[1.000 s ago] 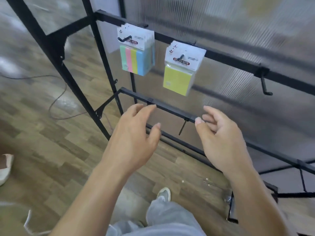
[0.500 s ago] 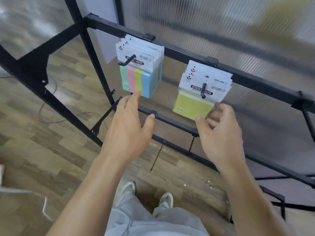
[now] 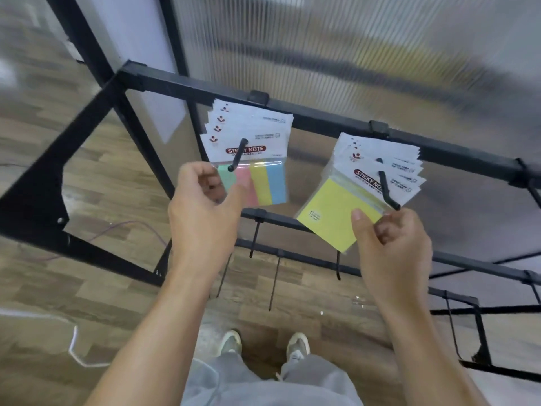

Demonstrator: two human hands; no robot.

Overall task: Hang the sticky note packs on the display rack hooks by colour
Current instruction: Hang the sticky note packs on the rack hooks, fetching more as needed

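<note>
Two stacks of packs hang from the rack's top bar [image 3: 322, 117], each on its own hook. The multicolour packs [image 3: 263, 183] hang on the left hook [image 3: 238, 155]. The left hand [image 3: 205, 215] pinches their lower left corner, with the thumb in front and the fingers curled behind. The yellow packs [image 3: 333, 218] hang tilted on the right hook [image 3: 386, 190]. The right hand [image 3: 392, 241] pinches the front pack's lower right corner, thumb on its face.

Wood-plank floor [image 3: 96, 273], ribbed translucent panel [image 3: 336, 54]
</note>
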